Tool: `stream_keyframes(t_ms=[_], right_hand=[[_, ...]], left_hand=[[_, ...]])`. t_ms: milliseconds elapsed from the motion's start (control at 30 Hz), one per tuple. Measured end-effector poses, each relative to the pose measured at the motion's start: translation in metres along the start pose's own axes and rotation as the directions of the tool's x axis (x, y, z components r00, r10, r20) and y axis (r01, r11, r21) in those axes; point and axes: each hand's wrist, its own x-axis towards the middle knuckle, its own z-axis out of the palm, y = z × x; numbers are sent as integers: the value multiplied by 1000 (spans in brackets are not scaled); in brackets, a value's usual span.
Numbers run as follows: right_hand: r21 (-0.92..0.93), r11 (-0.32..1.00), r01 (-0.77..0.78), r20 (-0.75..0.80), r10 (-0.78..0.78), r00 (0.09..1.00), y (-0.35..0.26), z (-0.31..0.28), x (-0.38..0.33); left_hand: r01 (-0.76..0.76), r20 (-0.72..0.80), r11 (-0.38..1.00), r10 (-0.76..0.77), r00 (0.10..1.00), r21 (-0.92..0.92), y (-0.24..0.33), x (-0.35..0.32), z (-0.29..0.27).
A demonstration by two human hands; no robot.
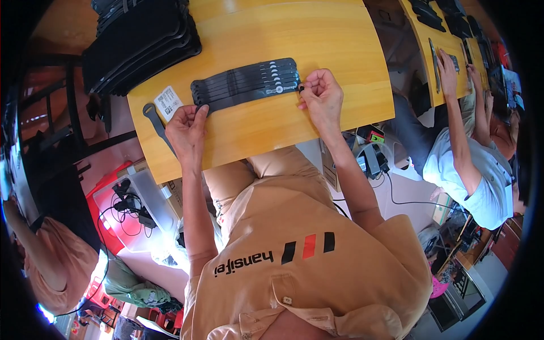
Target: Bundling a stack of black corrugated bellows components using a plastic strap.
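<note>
A flat row of several black straps (243, 84) with pale printing at the right end lies on the yellow wooden table. A darker band crosses the row near its middle. My left hand (187, 129) is closed at the row's lower left corner, thumb and fingers pinching the strap ends. At the right end my right hand (322, 97) is closed too, fingertips pinching a small black end of a strap. A single loose black strap (156, 126) with a rounded holed end lies left of my left hand. Beside it is a white printed label (168, 102).
A tall stack of black straps (147, 48) stands at the table's far left. The wooden table (340, 39) ends just before my lap. At right, another person (470, 164) works at a second table (425, 45). Cables and a black adapter (371, 161) sit below the table's right edge.
</note>
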Motion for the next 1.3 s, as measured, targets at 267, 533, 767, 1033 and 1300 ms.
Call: stream_keyframes(t_ms=[267,533,767,1033,1300], right_hand=[[6,1000,11,-27,-11,1000,-1,1,-1],[20,999,37,-44,-36,998,1,2,-2],[9,1000,28,-49,-28,998,-1,2,-3],[3,1000,14,-56,-14,998,-3,4,-3],[-17,999,48,-62,-49,997,-2,5,-3]], left_hand=[[-4,-6,1000,4,1000,21,0,0,1],[-12,-39,998,14,999,66,0,0,3],[5,-21,999,-4,1000,35,1,0,3],[-3,-28,996,6,1000,87,7,-1,3],[-41,-53,984,50,997,173,0,2,3]])
